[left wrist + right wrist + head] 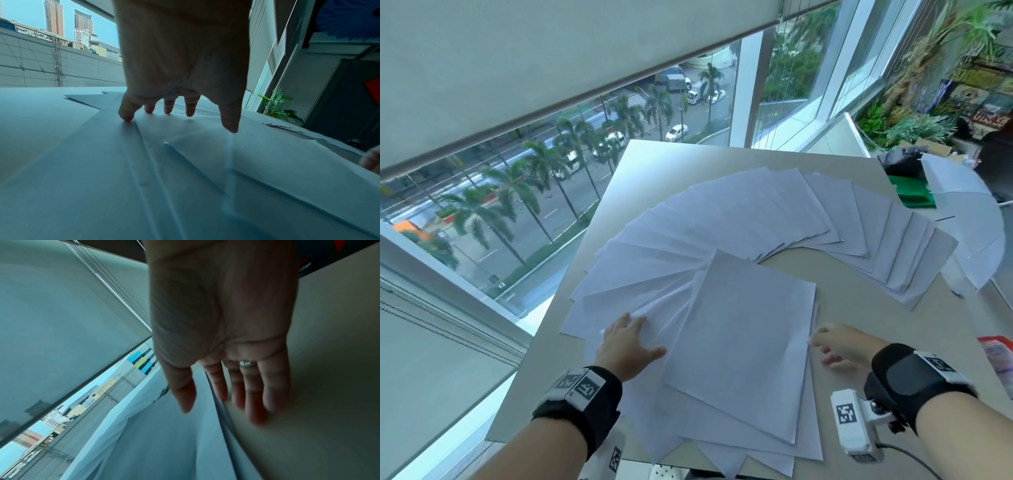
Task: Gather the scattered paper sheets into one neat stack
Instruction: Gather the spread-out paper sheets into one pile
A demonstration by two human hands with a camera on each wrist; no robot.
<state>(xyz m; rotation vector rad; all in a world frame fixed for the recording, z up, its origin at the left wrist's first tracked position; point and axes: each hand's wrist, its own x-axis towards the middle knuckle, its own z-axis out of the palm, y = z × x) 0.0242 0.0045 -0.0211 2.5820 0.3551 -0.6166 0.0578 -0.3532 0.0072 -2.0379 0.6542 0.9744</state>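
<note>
Near pile (743, 346): your partly gathered white sheets, near centre of the counter (859, 291), edges skewed, not yet squared.
Fanned sheets (774, 212): a wide overlapping arc from far left round to the right, still to collect.
Left hand (628, 342): fingers spread, released, pressing sheets at the pile's left.
Right hand (839, 346): fingers straight, at the pile's right edge, grasping nothing.
Progress: early by your count; most sheets remain.
</note>
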